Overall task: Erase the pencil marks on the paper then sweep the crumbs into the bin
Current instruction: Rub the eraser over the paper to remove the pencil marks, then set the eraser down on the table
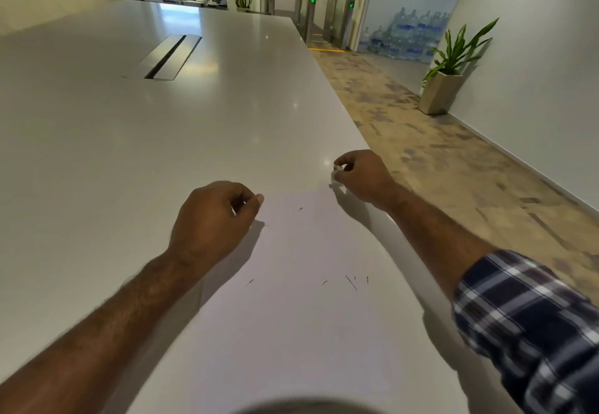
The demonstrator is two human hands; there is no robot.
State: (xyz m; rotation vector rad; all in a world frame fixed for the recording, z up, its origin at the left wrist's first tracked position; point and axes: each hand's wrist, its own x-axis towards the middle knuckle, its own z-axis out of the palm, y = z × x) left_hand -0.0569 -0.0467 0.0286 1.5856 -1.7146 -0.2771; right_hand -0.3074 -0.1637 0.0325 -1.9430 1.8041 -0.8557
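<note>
**White paper sheet, both hands at its far corners**

The white paper sheet [291, 284] lies flat on the long pale grey table [129, 122], dark eraser crumbs [351, 282] scattered over it. My left hand [210, 219] reaches forward, fingers curled, apparently pinching the far left corner. My right hand [361, 175], plaid sleeve [525, 323] pushed back, pinches a small white eraser [337, 174] at the far right corner.
</note>
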